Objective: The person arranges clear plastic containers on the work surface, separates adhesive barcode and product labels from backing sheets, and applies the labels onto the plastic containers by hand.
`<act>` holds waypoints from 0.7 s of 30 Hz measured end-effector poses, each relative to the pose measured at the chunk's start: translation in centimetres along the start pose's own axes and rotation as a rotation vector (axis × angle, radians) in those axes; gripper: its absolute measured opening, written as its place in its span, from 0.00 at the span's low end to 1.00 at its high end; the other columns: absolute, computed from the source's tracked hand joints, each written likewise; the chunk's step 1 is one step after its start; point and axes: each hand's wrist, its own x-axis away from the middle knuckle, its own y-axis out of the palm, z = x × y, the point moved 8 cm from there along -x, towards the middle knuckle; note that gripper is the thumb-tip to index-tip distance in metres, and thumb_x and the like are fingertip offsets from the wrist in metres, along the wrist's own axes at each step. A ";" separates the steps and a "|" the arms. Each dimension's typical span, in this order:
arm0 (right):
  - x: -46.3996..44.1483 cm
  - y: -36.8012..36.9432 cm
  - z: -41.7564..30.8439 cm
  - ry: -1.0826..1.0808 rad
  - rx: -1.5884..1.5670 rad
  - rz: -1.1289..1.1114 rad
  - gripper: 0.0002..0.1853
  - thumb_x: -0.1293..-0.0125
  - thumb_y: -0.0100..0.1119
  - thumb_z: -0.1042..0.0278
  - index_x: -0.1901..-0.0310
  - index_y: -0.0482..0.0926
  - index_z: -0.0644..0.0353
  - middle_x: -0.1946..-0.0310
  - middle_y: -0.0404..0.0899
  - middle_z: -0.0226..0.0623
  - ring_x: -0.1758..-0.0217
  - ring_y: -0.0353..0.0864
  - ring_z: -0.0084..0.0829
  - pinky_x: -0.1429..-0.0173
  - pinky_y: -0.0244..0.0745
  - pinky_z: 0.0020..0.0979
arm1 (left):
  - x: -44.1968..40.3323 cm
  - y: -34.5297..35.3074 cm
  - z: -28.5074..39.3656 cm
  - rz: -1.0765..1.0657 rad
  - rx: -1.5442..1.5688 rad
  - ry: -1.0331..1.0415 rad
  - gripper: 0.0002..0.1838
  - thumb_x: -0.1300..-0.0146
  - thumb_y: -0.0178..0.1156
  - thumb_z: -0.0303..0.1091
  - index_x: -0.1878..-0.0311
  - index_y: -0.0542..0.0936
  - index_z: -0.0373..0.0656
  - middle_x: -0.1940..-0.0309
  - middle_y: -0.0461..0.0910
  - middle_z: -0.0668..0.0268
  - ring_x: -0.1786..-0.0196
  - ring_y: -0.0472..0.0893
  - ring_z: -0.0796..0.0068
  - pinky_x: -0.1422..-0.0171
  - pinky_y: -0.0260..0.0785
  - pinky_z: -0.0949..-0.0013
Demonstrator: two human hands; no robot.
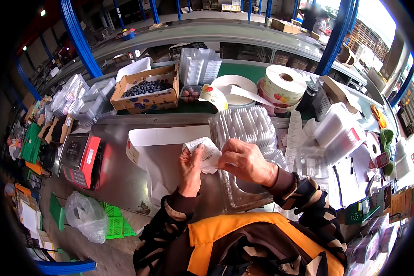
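Over the steel table, my left hand [191, 168] grips a folded white strip of printed labels [209, 151] between thumb and fingers. My right hand [248, 160] is closed in a pinch at the strip's right edge, its fingertips partly hidden. The strip's white backing [170, 136] trails left across the table and curls down behind my left wrist. Just beyond my right hand are nested clear plastic containers [244, 125]. Below that hand lies a clear plastic tray [237, 198], partly covered by my forearm.
Behind the hands stand a cardboard box [170, 102] of blueberries and a large label roll [285, 87]. A red scale [80, 160] sits at left. Clear containers [338, 129] and papers [352, 179] lie at right. A plastic bag [86, 216] and green crate [119, 224] are lower left.
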 end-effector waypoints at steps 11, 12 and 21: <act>1.7 -6.3 22.2 0.771 -0.172 0.202 0.16 0.43 0.73 0.62 0.62 0.82 0.68 0.68 0.85 0.37 0.68 0.82 0.23 0.59 0.79 0.24 | -1.1 -3.8 1.1 0.132 0.069 0.110 0.14 0.34 0.65 0.31 0.47 0.80 0.37 0.53 0.84 0.67 0.52 0.81 0.79 0.46 0.73 0.73; 1.7 -5.8 22.3 0.769 -0.115 0.179 0.17 0.45 0.74 0.62 0.63 0.82 0.67 0.69 0.85 0.37 0.68 0.82 0.23 0.60 0.78 0.25 | -1.0 -3.3 0.9 0.109 0.066 0.080 0.14 0.34 0.64 0.29 0.46 0.80 0.37 0.53 0.84 0.67 0.53 0.81 0.79 0.45 0.73 0.72; 1.1 -7.3 18.1 0.471 0.648 0.343 0.17 0.47 0.71 0.69 0.59 0.72 0.57 0.69 0.76 0.39 0.66 0.81 0.42 0.66 0.74 0.40 | -1.1 -2.5 0.6 -0.056 0.045 0.041 0.16 0.30 0.58 0.26 0.41 0.74 0.38 0.52 0.81 0.66 0.52 0.82 0.77 0.49 0.78 0.71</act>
